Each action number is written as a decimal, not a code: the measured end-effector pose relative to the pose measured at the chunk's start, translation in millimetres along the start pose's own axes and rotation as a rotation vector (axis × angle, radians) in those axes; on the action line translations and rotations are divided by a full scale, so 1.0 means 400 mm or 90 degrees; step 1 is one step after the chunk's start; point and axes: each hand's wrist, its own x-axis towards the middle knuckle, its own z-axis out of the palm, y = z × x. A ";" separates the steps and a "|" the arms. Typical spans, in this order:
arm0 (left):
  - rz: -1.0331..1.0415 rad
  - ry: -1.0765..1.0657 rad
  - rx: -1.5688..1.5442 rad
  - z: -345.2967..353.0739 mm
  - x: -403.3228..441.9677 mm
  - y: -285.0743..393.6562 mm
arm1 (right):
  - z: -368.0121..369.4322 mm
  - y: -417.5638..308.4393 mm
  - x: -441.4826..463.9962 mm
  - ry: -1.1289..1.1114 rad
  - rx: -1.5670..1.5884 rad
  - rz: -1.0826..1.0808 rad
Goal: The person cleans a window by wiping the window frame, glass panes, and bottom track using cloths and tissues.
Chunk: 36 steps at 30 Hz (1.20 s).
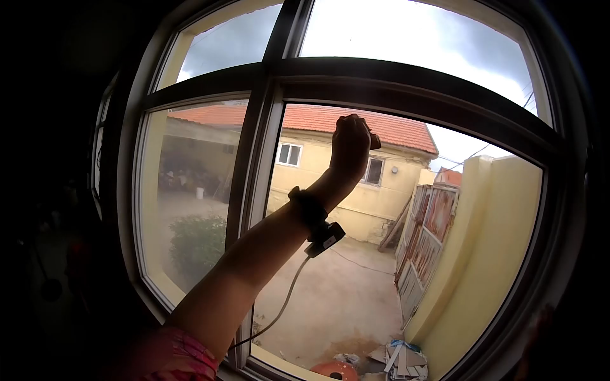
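- The left hand (351, 138) is raised right of the window's vertical bar (253, 152), in front of the upper part of the lower right window section (368, 279), which adjoins that bar.
- Its grip is curled, fingers together; a small brownish piece (375, 141) juts out on the side away from the bar. I cannot tell whether it is held or a thumb, nor whether the hand touches glass.
- Light, even pressure and a loose wrist should serve best, with the cable (290, 295) guided clear of the bar.
- Right of the bar, the black box (322, 245) at the wrist strap (308, 209) bears a small pale label (328, 242), unreadable.
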 end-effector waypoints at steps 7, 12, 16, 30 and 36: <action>0.113 -0.139 -0.272 0.041 -0.006 0.158 | 0.018 0.045 -0.004 -0.004 0.031 0.019; -0.170 -0.019 -0.257 -0.032 -0.032 -0.133 | 0.007 -0.018 -0.002 -0.036 -0.144 0.026; -0.083 0.008 0.025 0.015 -0.027 -0.354 | -0.018 -0.044 0.008 -0.048 -0.184 -0.001; -0.043 0.059 -0.295 0.175 0.036 0.275 | 0.007 -0.016 0.002 -0.078 -0.236 0.036; 0.151 -0.095 -0.066 0.068 0.035 0.116 | -0.036 -0.056 0.047 0.057 -0.095 -0.091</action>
